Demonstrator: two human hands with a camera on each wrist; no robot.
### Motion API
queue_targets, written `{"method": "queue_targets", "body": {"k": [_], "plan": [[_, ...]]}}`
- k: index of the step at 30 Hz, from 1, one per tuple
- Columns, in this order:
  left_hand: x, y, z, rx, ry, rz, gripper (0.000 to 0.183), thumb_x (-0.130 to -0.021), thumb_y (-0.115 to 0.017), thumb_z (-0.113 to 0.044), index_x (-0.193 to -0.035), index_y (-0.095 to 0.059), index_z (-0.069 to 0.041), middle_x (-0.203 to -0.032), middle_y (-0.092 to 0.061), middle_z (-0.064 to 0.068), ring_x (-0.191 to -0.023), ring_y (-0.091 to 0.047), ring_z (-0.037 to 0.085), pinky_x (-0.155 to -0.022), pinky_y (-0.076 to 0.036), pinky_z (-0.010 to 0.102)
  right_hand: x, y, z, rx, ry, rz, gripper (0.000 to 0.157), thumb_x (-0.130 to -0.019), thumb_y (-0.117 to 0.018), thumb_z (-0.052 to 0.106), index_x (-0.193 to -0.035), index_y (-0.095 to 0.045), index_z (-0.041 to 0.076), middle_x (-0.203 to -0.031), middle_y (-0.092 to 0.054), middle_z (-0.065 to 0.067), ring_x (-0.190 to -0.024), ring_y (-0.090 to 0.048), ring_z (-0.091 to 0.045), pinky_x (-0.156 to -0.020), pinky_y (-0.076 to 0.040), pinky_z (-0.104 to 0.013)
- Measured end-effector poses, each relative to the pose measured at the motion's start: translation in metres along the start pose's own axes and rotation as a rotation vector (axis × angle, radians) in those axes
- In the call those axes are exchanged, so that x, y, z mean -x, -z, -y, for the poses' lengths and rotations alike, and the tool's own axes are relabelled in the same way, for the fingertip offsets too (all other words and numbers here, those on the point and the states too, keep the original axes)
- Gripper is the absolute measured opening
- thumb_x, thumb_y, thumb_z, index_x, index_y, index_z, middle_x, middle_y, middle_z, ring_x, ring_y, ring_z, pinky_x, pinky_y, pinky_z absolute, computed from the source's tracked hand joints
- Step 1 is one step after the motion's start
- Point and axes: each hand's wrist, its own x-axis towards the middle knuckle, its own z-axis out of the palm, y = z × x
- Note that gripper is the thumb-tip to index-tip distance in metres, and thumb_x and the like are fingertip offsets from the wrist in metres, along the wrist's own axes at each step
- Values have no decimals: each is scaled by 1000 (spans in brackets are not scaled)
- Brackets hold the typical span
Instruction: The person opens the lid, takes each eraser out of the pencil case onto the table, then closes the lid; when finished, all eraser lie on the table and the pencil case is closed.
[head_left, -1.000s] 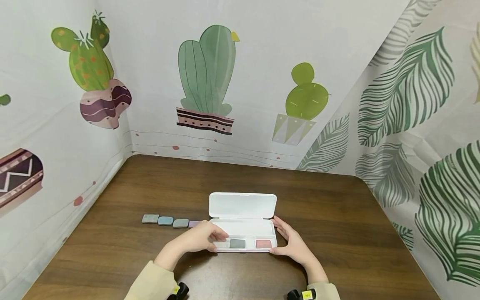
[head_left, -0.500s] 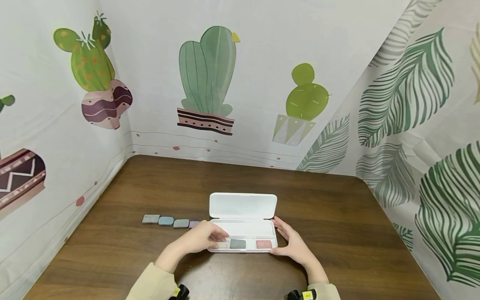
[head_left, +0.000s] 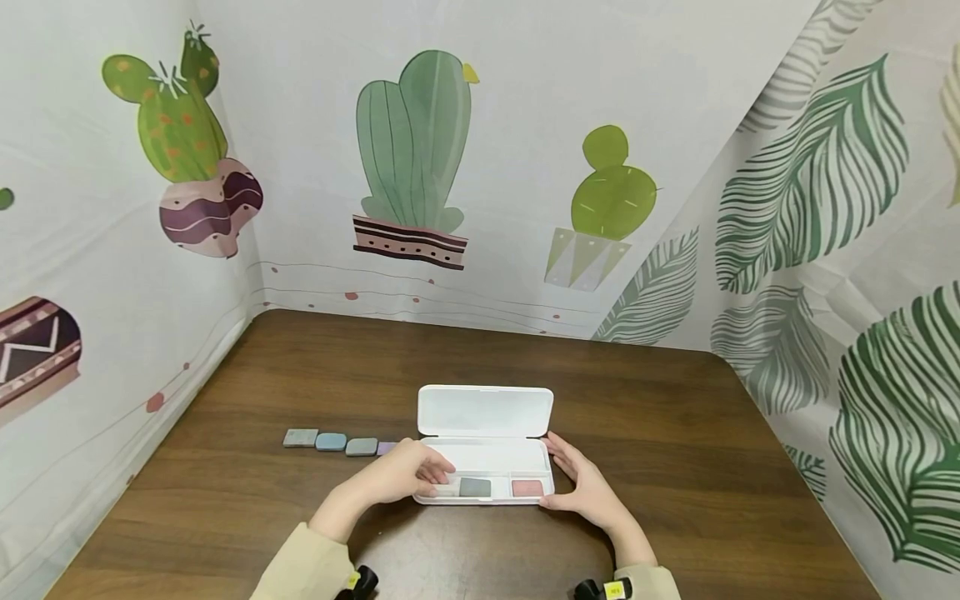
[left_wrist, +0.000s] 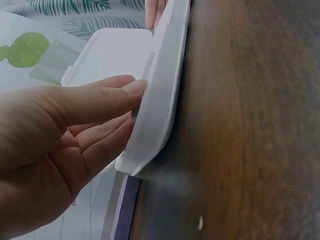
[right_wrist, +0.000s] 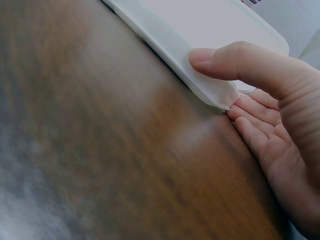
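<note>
A white hinged case (head_left: 486,455) lies with its lid (head_left: 485,411) raised at the back. In its front row sit a dark grey-green colour block (head_left: 475,487) and a pink colour block (head_left: 527,488), with a gap between them. My left hand (head_left: 401,477) is at the case's left end, its thumb and fingers pinching a small flat block (left_wrist: 135,114) at the front row. That block is mostly hidden by the fingers. My right hand (head_left: 585,486) grips the case's right end, thumb (right_wrist: 202,57) on the front edge and fingers at the side.
Left of the case, a row of flat blocks lies on the brown table (head_left: 637,400): pale grey (head_left: 301,437), blue (head_left: 331,442), grey (head_left: 362,447) and purple (head_left: 386,447), the last partly behind my left hand. Patterned cloth (head_left: 510,167) hangs around the table.
My left fingertips have shifted very slightly left at the front row. The right hand, the case and the loose blocks stay where they were.
</note>
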Motion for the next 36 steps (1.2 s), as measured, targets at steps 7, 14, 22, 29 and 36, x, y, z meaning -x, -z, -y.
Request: {"method": "queue_targets", "body": {"k": [7, 14, 22, 29, 36], "plan": [[1, 2, 2, 22, -3, 12, 30, -81, -71, 7, -111, -70, 5, -92, -75, 7, -85, -71, 14, -74, -54, 19, -1, 0, 1, -2, 7, 3, 94, -72, -85, 6, -148, -31, -6, -146, -43, -28, -131, -43, 1, -106, -32, -7], [0, 4, 9, 24, -47, -6, 30, -82, -71, 4, -112, -70, 5, -92, -75, 7, -86, -71, 12, -75, -55, 19, -1, 0, 1, 9, -12, 4, 94, -73, -85, 9, -149, -31, -4, -146, -44, -26, -132, -43, -1, -106, -31, -7], [4, 11, 16, 107, -65, -64, 29, -86, -67, 2, -115, -67, 8, -95, -75, 10, -91, -72, 17, -80, -57, 21, 0, 0, 0, 10, 3, -1, 95, -72, -85, 7, -148, -30, -7, -145, -43, -29, -130, -42, 5, -105, -31, -7], [12, 27, 21, 142, -44, -122, 33, -86, -69, -1, -117, -66, 9, -95, -76, 11, -90, -72, 16, -80, -56, 21, 0, 0, 0, 16, -3, -2, 95, -72, -85, 8, -148, -30, -8, -146, -43, -29, -129, -41, 8, -105, -31, -7], [24, 41, 26, 104, 42, -186, 28, -86, -68, -4, -112, -70, 5, -93, -76, 9, -91, -70, 13, -76, -53, 18, 0, 0, 1, 20, 3, 0, 95, -72, -85, 8, -148, -30, -8, -145, -43, -30, -129, -40, 10, -106, -31, -7]]}}
